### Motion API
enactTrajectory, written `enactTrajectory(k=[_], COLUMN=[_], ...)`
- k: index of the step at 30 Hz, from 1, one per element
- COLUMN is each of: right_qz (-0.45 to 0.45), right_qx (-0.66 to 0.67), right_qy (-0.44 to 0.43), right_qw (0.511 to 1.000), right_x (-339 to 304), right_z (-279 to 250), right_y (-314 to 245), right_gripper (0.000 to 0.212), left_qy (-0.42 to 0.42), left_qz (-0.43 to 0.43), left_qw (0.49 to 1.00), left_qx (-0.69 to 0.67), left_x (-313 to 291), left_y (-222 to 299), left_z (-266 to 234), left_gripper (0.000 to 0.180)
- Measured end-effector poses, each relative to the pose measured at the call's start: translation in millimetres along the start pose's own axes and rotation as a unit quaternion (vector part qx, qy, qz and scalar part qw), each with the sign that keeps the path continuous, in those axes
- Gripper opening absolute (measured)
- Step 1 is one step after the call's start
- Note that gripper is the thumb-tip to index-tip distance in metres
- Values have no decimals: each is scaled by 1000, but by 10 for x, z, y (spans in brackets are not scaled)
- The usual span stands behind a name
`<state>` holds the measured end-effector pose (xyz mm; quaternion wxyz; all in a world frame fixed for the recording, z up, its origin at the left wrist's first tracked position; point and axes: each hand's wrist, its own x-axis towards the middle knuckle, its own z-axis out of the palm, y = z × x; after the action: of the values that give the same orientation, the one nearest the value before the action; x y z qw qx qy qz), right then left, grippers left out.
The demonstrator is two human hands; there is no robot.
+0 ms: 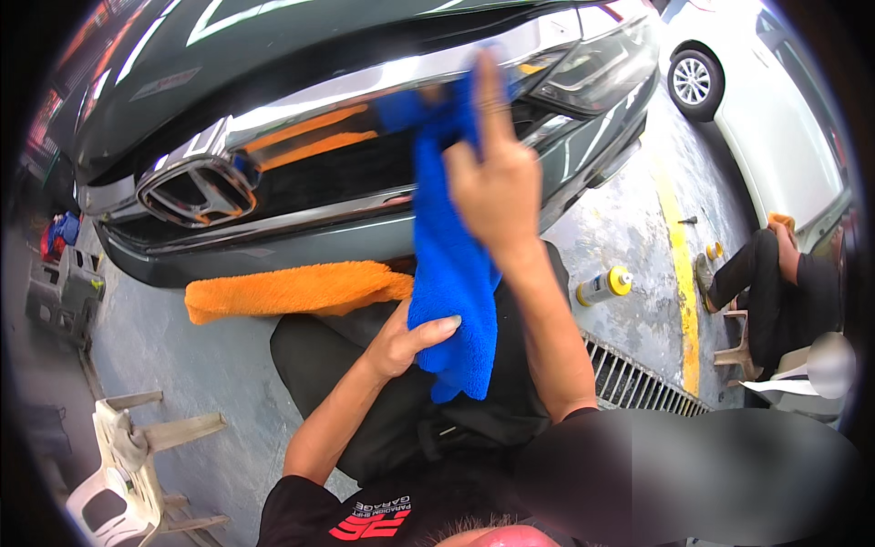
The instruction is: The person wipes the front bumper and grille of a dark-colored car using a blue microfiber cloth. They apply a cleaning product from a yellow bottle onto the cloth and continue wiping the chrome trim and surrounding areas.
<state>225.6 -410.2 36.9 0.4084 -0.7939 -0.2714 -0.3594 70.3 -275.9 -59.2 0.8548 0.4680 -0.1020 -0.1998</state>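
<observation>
A long blue microfiber towel [454, 264] hangs from the chrome trim of a dark car's grille down to my lap. My right hand [497, 187] presses its upper end against the trim, beside the headlight [602, 73]; index finger stretched up, the fingertips smeared by motion. Lower down, my left hand [401, 339] grips the blue towel's lower part, its thumb lying across the front. An orange towel [292, 290] sticks out leftward from beside my left hand; whether that hand's hidden fingers also hold it, I cannot tell. The chrome emblem [199, 190] is left of both hands.
A yellow-capped bottle [604, 285] stands on the floor to my right, near a metal drain grate [638, 378]. Plastic chairs [123, 465] are at the left. Another person [793, 292] sits at the right by a white car [775, 109], holding an orange cloth.
</observation>
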Motion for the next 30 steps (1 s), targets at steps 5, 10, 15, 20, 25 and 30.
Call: enactTrajectory(k=[5, 10, 15, 20, 25, 30], right_qz=[24, 89, 113, 106, 145, 82], right_qx=[19, 31, 101, 160, 171, 134], right_qy=[8, -42, -7, -61, -31, -45], right_qw=[999, 995, 988, 979, 974, 987], right_x=[190, 200, 396, -41, 250, -27], right_z=[-200, -369, -483, -219, -408, -198], right_y=[294, 146, 383, 142, 330, 364], right_gripper=[93, 97, 99, 102, 103, 101], left_qy=[60, 105, 95, 136, 107, 131], left_qz=[25, 11, 16, 36, 13, 18], left_qw=[998, 993, 994, 990, 993, 990], left_qx=[-5, -52, -51, -18, -55, -40], left_x=[34, 154, 214, 261, 250, 305], left_y=[61, 38, 3, -12, 37, -49], left_z=[330, 518, 649, 688, 718, 688], left_gripper=[48, 49, 58, 61, 56, 61])
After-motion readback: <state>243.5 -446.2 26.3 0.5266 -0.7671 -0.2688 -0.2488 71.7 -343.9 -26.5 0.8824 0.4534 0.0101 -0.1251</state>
